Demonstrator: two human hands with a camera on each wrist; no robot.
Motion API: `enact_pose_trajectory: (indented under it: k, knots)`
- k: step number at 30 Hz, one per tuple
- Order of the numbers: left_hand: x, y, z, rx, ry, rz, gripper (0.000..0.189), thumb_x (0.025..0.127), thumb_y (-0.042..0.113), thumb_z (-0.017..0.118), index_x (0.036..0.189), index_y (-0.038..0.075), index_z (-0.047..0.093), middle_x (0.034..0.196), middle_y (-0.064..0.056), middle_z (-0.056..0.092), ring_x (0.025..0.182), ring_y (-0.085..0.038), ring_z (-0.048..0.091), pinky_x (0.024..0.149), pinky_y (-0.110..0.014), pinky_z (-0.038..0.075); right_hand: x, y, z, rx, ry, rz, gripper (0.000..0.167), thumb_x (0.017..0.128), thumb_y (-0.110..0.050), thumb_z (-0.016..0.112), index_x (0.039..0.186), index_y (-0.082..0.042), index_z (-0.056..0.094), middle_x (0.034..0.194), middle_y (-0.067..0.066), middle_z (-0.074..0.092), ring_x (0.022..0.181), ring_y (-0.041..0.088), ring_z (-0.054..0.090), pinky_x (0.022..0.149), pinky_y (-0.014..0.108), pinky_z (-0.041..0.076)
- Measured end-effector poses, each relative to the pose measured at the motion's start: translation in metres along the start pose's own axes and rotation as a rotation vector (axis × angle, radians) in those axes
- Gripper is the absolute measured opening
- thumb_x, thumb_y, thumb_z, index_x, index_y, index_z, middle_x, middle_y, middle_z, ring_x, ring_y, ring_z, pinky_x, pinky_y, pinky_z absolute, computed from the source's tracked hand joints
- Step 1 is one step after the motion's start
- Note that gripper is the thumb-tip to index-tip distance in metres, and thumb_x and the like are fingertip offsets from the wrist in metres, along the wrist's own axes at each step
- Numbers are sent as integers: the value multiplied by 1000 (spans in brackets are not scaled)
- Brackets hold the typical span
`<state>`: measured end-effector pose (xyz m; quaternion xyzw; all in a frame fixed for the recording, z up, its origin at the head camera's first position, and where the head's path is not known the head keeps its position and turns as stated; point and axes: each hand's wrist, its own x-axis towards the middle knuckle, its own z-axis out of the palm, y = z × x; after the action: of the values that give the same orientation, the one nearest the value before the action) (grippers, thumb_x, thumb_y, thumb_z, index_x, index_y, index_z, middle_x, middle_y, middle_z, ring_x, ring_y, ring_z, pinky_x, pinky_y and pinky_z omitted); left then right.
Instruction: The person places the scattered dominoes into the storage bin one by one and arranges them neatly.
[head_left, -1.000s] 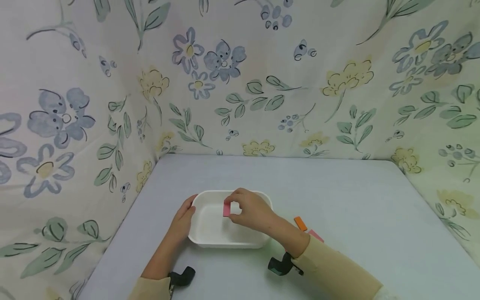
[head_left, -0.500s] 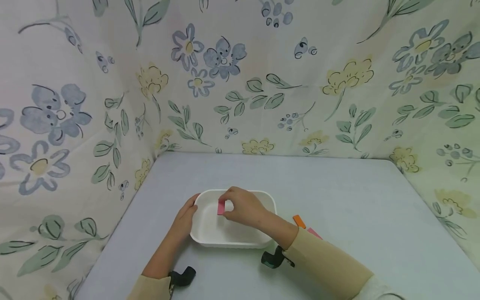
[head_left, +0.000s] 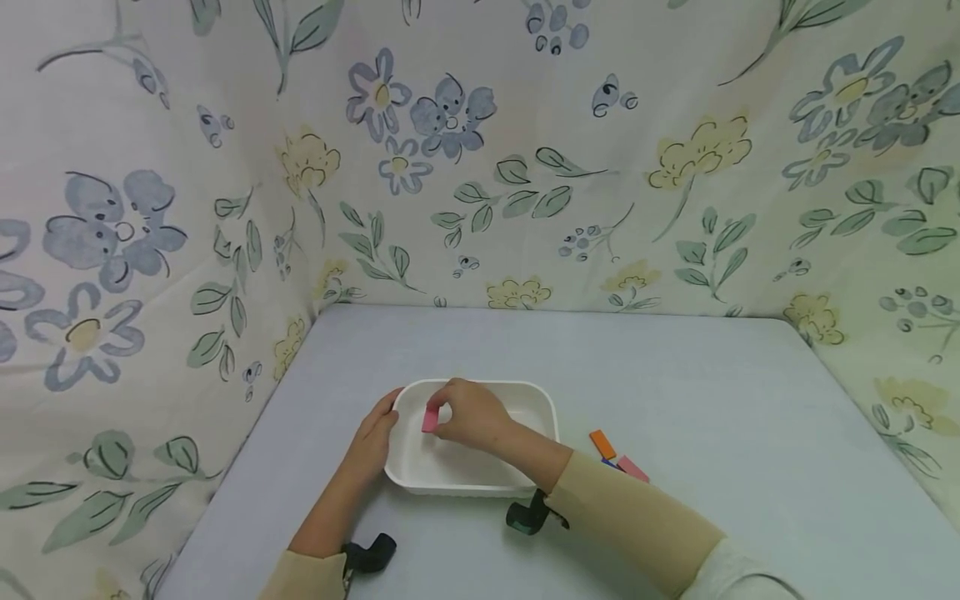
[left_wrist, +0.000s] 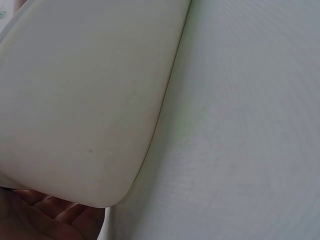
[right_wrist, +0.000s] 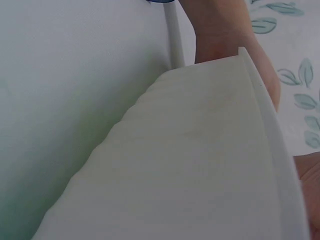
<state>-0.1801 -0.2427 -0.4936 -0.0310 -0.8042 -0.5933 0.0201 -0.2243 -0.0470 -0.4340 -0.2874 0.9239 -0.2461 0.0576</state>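
A white rectangular tray point(head_left: 480, 477) with rounded corners sits on the table. My left hand point(head_left: 367, 442) grips its left side, the thumb at the rim and the fingers along the outer wall. Over the tray's left part, my right hand point(head_left: 474, 417) pinches a small pink block point(head_left: 430, 420) between thumb and fingers. In the left wrist view, the fingers of my left hand point(left_wrist: 50, 220) lie against the tray's outside point(left_wrist: 85, 100). The right wrist view is mostly filled by the tray's outer wall point(right_wrist: 200, 140); the pink block is hidden there.
To the right of the tray lie an orange block point(head_left: 602, 444), a pink block point(head_left: 633, 468) and a blue block point(head_left: 611, 462), partly covered by the others. A flower-patterned cloth point(head_left: 525, 183) hangs behind and beside the white table point(head_left: 675, 375).
My right hand has moved left over the tray with the pink block in its pinch. The blue block by the orange one has come into view. The left hand keeps its hold on the tray.
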Motion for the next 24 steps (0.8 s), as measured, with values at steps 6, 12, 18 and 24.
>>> enact_pose_trajectory:
  k: [6, 12, 18, 24]
  knots:
    - [0, -2, -1, -5, 1, 16, 46, 106, 9, 32, 151, 1, 40, 156, -19, 38, 146, -36, 28, 118, -54, 19, 8, -3, 8, 5, 13, 10, 21, 81, -24, 83, 100, -17, 77, 108, -2, 69, 100, 14, 62, 88, 30, 52]
    - [1, -5, -1, 3, 7, 25, 46, 106, 10, 33, 150, 2, 41, 155, -19, 39, 146, -36, 28, 118, -55, 19, 15, -4, 17, -14, 12, 34, 20, 81, -20, 82, 100, -16, 78, 103, -2, 71, 97, 13, 62, 88, 30, 51]
    - [1, -7, -1, 22, 16, 40, 45, 106, 9, 33, 149, 1, 42, 154, -19, 41, 145, -36, 30, 118, -55, 21, 21, -8, 24, -62, 3, 41, 17, 81, -20, 82, 97, -16, 79, 99, -5, 72, 99, 13, 63, 91, 30, 51]
    - [1, -6, 0, 11, 16, 38, 45, 106, 9, 33, 149, 1, 42, 154, -19, 40, 146, -34, 29, 118, -53, 19, 23, -9, 29, -115, 7, 31, 15, 82, -23, 83, 94, -16, 79, 90, -8, 70, 87, 11, 59, 82, 27, 51]
